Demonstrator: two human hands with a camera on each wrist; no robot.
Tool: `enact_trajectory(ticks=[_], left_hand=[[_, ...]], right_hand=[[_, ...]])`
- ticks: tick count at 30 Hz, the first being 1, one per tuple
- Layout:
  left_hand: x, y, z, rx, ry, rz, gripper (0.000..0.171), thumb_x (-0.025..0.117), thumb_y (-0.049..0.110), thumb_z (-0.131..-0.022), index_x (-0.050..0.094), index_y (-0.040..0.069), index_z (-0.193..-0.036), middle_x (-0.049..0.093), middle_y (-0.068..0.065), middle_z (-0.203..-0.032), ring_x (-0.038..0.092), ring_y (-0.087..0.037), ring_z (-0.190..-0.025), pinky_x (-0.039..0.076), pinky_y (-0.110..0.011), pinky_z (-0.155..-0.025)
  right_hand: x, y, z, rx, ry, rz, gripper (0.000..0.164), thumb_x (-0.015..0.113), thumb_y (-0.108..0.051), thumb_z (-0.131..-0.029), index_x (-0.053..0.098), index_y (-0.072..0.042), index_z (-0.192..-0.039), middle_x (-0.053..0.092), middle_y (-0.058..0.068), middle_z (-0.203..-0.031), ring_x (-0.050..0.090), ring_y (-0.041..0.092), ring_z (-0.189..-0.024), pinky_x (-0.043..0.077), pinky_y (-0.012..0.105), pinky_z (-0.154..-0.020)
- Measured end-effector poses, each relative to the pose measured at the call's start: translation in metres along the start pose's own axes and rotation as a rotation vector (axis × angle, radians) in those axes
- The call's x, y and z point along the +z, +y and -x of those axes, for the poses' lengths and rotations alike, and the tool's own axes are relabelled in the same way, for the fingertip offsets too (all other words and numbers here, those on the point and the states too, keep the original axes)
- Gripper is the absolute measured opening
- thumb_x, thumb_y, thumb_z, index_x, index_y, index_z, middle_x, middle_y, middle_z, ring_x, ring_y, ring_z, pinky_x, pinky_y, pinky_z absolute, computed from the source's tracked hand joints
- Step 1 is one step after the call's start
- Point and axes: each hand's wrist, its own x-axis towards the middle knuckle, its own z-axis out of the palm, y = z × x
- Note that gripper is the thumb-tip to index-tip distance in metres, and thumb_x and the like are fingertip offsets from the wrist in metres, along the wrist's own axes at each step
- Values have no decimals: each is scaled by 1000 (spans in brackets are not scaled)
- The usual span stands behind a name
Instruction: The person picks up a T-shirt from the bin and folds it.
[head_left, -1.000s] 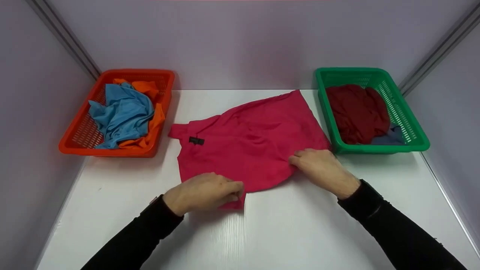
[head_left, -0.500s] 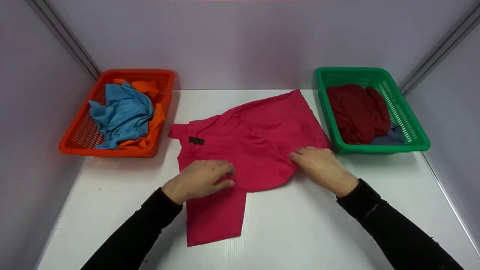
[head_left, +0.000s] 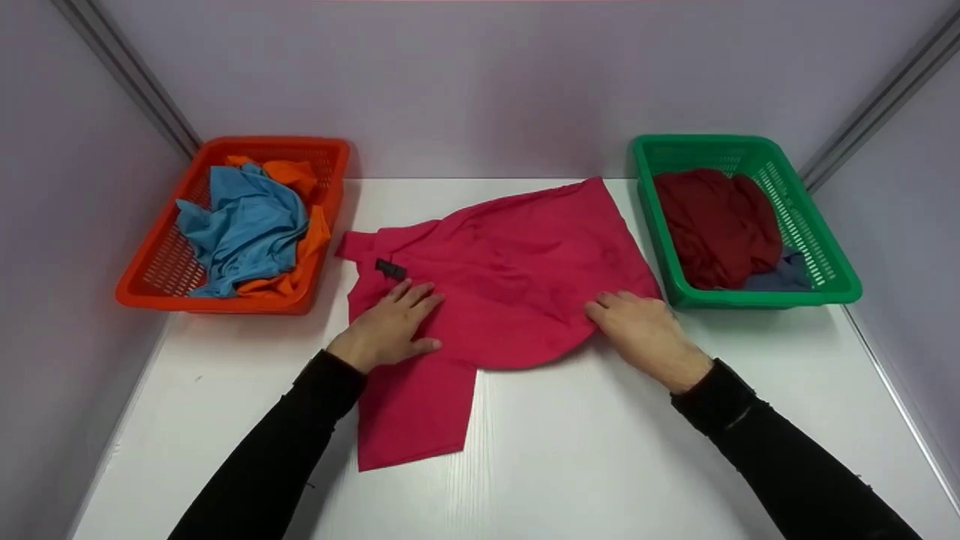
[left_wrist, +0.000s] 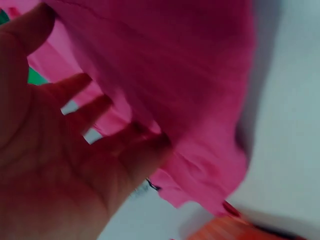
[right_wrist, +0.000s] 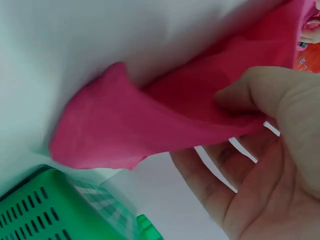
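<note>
A pinkish-red shirt lies on the white table, with a small black label near its left end and a sleeve stretched toward the front. My left hand rests on the shirt just below the label, its fingers spread; the left wrist view shows the fingers against the cloth. At the shirt's lower right edge, my right hand pinches the fabric. In the right wrist view, the thumb lies on one side of the cloth and the fingers on the other.
At the back left stands an orange-red basket holding a blue garment and an orange one. A green basket at the back right holds a dark red garment and a grey-blue one. Pale walls enclose the table.
My left hand let go of the sleeve, which now lies unfolded toward the front, and moved up onto the shirt. The shirt's left part shifted slightly away and left. My right hand barely moved.
</note>
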Motion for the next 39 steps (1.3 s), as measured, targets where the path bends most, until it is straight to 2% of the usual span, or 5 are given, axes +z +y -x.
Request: enact_trajectory(ticks=[6,14,21,28,39], left_hand=[[-8,-21,-6,14,-29,31,82,68,47,-101,32,15,-167,27,-13,-176,16,-46,-165,32,-60,-129],[-9,-27,-6,20,-12,39,81,69,47,-99,34,16,-166,30,-12,-175,18,-45,-165,33,-60,-129],[-11,-21,-6,1,-28,-34,80,68,47,-100,34,16,-166,30,-13,-175,21,-45,-164,34,-60,-129],[-9,-6,-7,67,14,-140,80,68,50,-100,37,16,-165,35,-13,-173,29,-38,-163,33,-57,-130],[0,-6,0,142,-79,-17,79,66,39,-103,27,15,-168,22,-12,-178,18,-39,-166,28,-63,-130]], right_hand=[[1,0,8,19,-17,-42,34,85,-2,-84,71,-12,-112,76,7,-107,75,28,-85,62,46,-54],[-17,-2,30,-43,-138,-77,62,89,1,-78,70,-10,-137,74,12,-135,75,30,-117,66,40,-65],[-29,-5,26,18,-302,-185,59,90,-27,-82,70,-14,-136,73,14,-135,74,33,-117,67,49,-71],[-28,-11,-19,71,-281,-254,60,87,-43,-85,68,-17,-136,72,11,-131,72,31,-118,66,53,-88],[10,-7,-119,56,-273,-401,67,69,-42,-101,46,-21,-160,47,8,-166,44,29,-156,47,51,-122]])
